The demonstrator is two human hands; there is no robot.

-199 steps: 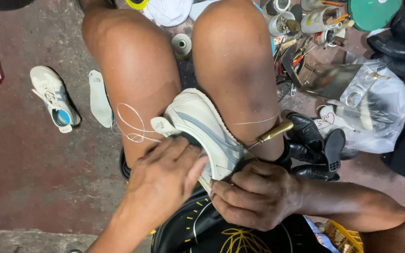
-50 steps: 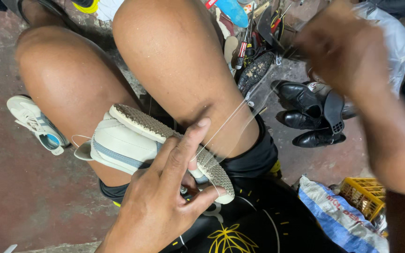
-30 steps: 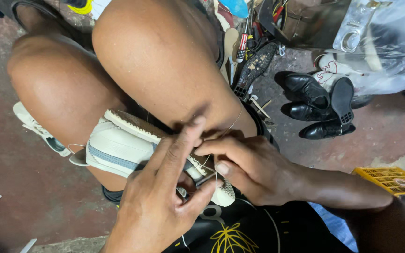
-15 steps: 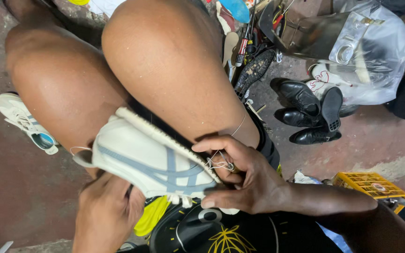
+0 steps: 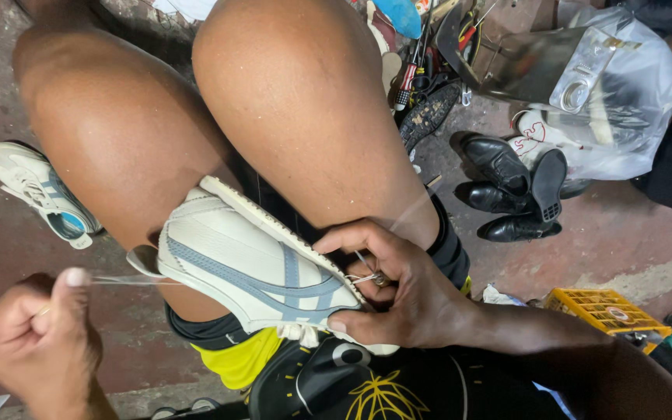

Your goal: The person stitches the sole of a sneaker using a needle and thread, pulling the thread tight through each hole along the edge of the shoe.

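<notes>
A white sneaker with grey-blue stripes [image 5: 254, 268] lies wedged on its side between the person's bare knees, sole edge turned up and toe pointing near and right. The right hand [image 5: 406, 299] grasps the toe end of the shoe, thumb under it and fingers curled over the sole seam, where a small metal awl or needle tip [image 5: 377, 278] and a loop of pale thread [image 5: 126, 281] show at the stitch point. The left hand [image 5: 29, 338], at the near left, is clenched into a fist around the other end of that thread, which runs taut from the fist toward the heel side of the shoe. As a judgement, the sewing of the sole to the upper looks to be under way: a stitch near the toe is being drawn tight, while how much of the seam around the rest of the shoe is already sewn cannot be told from this angle. The matching sneaker [image 5: 36, 193] lies on the floor at the far left, apparently untouched. At the right sit black leather shoes [image 5: 507, 187], a clear plastic bag [image 5: 624, 101] and a yellow crate [image 5: 604, 309].
</notes>
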